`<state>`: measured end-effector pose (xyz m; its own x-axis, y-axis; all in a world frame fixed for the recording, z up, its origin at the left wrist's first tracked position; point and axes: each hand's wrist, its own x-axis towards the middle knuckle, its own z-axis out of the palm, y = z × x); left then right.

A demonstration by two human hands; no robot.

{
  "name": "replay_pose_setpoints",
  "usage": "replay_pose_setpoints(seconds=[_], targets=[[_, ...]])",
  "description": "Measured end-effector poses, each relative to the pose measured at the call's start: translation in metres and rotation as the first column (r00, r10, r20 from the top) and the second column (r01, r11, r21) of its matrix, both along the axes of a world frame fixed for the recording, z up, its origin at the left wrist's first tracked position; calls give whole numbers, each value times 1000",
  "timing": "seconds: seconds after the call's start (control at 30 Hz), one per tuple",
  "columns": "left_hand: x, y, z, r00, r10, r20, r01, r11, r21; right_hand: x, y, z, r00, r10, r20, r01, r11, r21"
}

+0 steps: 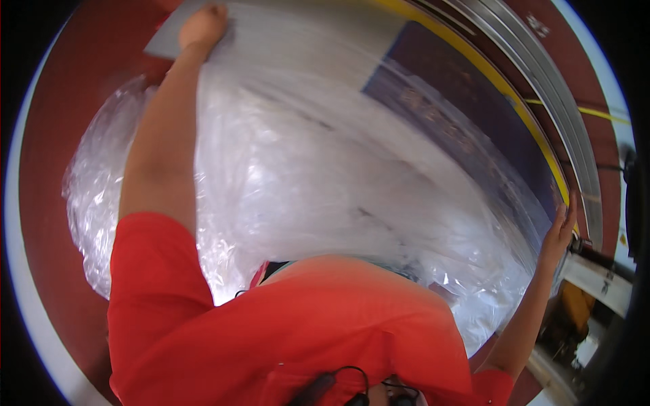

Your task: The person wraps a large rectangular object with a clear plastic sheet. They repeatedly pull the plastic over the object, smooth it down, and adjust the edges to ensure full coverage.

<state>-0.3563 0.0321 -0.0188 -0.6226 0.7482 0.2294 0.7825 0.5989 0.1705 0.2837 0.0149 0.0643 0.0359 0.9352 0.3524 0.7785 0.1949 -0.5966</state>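
A large sheet of clear plastic film (305, 155) spreads in front of my body, wrinkled and shiny. At the far left, my left arm reaches out and my left hand (204, 28) is closed at the film's far edge, over a grey flat surface (271, 30); its fingers are slightly blurred. Off to the right, my right hand (560, 222) rests against the film's right side, next to a yellow edge. Its fingers are stretched out. Under the film on the right lies a dark blue-purple panel (467, 95).
Bunched film (101, 183) hangs at the left over a red-brown floor (51, 196). Beyond the yellow border (501, 81) run curved-looking metal rails (542, 74). Machine parts (575, 311) stand at the lower right, near my right forearm.
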Motion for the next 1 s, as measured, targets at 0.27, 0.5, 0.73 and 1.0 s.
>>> replay_pose_setpoints(seconds=[0.27, 0.5, 0.73, 1.0], targets=[[19, -8, 10, 998, -16, 61, 10, 995, 95, -150, -105, -48, -40, 973, 227, -85, 223, -971], [7, -7, -3, 999, -14, 47, 5, 986, 169, -310, -138, -6, 238, 971, 23, -881, 226, -415], [5, -12, 1, 996, 33, 80, -41, 995, 94, -186, -54, -61, 264, -1, -965, -921, 297, -252], [-19, 7, -16, 997, 77, -21, -77, 997, 13, -144, -75, 2, 954, 183, 239, -251, 921, 297]])
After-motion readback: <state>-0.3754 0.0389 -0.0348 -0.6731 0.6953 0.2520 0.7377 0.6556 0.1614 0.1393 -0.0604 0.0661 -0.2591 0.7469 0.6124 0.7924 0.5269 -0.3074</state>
